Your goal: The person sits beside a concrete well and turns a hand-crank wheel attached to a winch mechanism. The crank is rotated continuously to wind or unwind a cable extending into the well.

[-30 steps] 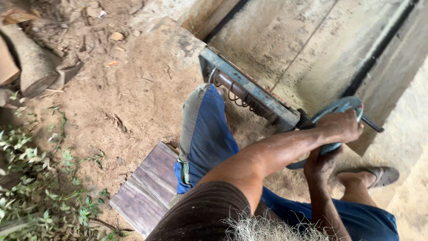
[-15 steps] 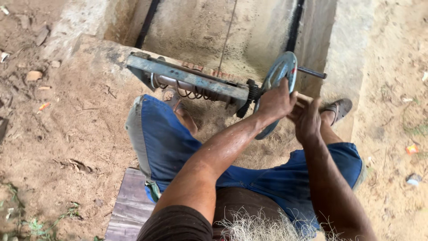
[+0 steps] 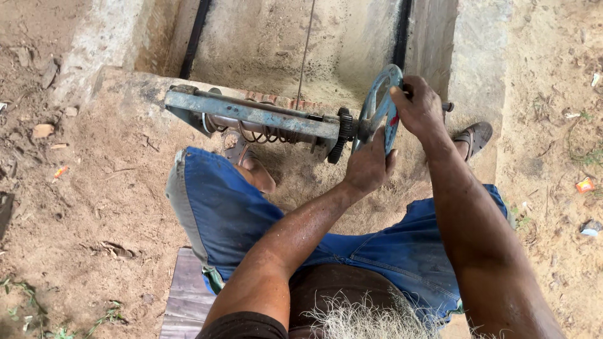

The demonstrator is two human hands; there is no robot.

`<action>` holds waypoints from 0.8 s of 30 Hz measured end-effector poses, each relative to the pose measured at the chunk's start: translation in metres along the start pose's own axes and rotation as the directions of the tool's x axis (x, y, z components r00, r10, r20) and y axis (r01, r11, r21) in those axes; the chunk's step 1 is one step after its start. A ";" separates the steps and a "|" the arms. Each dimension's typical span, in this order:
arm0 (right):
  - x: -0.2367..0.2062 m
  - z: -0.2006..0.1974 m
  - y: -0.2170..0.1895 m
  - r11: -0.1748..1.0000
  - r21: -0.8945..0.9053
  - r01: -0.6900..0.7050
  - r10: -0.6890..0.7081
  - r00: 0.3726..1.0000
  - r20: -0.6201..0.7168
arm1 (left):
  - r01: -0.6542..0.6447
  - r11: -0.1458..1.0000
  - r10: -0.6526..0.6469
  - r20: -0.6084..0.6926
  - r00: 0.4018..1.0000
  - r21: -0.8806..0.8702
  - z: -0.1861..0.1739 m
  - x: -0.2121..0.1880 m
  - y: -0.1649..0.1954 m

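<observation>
The round blue metal handwheel (image 3: 379, 107) stands at the concrete channel's (image 3: 352, 44) edge. Your left hand (image 3: 367, 164) clasps its lower rim, your right hand (image 3: 419, 108) its top. Orange wrapper (image 3: 585, 184) lies right.

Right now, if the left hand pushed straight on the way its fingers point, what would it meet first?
The left hand already presses on the blue handwheel. Its fingers point up the rim; going on, it would probably meet the right hand gripping the top, though depth is unclear.

Wooden plank (image 3: 188, 295) under the seated person, sandal (image 3: 475, 136) right of the concrete channel (image 3: 276, 44), orange scrap (image 3: 585, 184) on sandy ground (image 3: 81, 188), weeds (image 3: 38, 307) bottom left.
</observation>
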State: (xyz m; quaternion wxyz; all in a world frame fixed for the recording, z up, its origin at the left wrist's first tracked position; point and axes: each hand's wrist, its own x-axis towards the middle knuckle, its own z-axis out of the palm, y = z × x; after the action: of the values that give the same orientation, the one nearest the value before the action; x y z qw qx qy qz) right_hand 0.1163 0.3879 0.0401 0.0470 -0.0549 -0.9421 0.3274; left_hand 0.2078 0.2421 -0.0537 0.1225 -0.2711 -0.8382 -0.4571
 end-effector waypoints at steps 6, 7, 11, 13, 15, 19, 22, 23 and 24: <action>0.022 0.006 -0.004 0.990 -0.111 -0.084 0.098 0.987 0.126 | -0.023 1.000 0.024 -0.010 1.000 0.020 0.016 -0.010 -0.012; 0.023 0.006 -0.006 0.989 -0.131 -0.067 0.086 0.986 0.142 | -0.023 0.999 0.024 -0.019 1.000 0.025 0.018 -0.013 -0.014; 0.018 0.011 -0.011 0.972 -0.187 -0.144 0.186 0.954 0.234 | -0.024 1.000 0.024 -0.021 0.999 0.014 0.023 -0.024 -0.018; 0.008 0.013 -0.008 0.976 -0.204 -0.080 0.119 0.975 0.188 | -0.010 1.000 0.010 0.008 1.000 0.005 0.025 -0.028 -0.019; -0.004 0.017 -0.003 0.973 -0.228 -0.016 0.051 0.988 0.145 | 0.018 1.000 -0.019 0.051 0.999 0.011 0.024 -0.034 -0.021; -0.029 0.030 0.009 0.937 -0.288 0.195 -0.219 0.974 -0.052 | 0.169 0.983 -0.150 0.234 0.961 -0.064 0.017 -0.052 -0.025; -0.043 0.036 0.015 0.925 -0.331 0.186 -0.213 0.976 -0.047 | 0.218 0.968 -0.185 0.237 0.954 -0.123 0.012 -0.058 -0.029; -0.047 0.038 0.016 0.927 -0.330 0.178 -0.205 0.978 -0.049 | 0.238 0.956 -0.204 0.193 0.960 -0.170 0.012 -0.056 -0.031; -0.051 0.039 0.017 0.930 -0.329 0.167 -0.194 0.980 -0.052 | 0.253 0.942 -0.224 0.152 0.963 -0.219 0.012 -0.053 -0.033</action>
State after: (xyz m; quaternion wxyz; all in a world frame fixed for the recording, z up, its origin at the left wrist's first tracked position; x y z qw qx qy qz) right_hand 0.1628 0.3705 -0.0032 0.1069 0.0114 -0.9812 0.1606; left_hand 0.2333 0.2196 -0.1075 -0.0197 -0.2081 -0.8103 -0.5474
